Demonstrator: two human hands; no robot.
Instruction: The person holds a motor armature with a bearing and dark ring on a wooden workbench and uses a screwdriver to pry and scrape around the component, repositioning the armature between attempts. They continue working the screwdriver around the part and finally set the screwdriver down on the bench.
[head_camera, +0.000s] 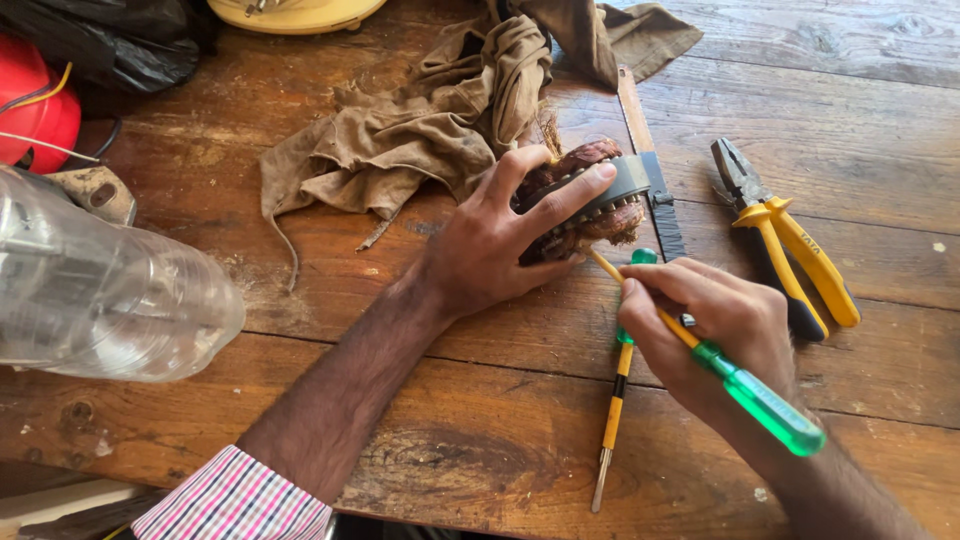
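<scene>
My left hand (495, 240) grips a small motor stator (592, 190), a grey ring wound with brown copper coils, and holds it down on the wooden table (460, 470). My right hand (715, 325) holds a screwdriver with a green translucent handle (765, 400) and a yellow shaft. Its tip points up-left at the lower edge of the stator. A second screwdriver (613, 410), yellow and black with a green end, lies on the table below my right hand.
Yellow-handled pliers (785, 240) lie to the right. A hacksaw blade (650, 165) runs behind the stator. A crumpled brown rag (440, 120) lies at the back, and a clear plastic bottle (100, 285) on its side at the left. A red object (35, 105) sits far left.
</scene>
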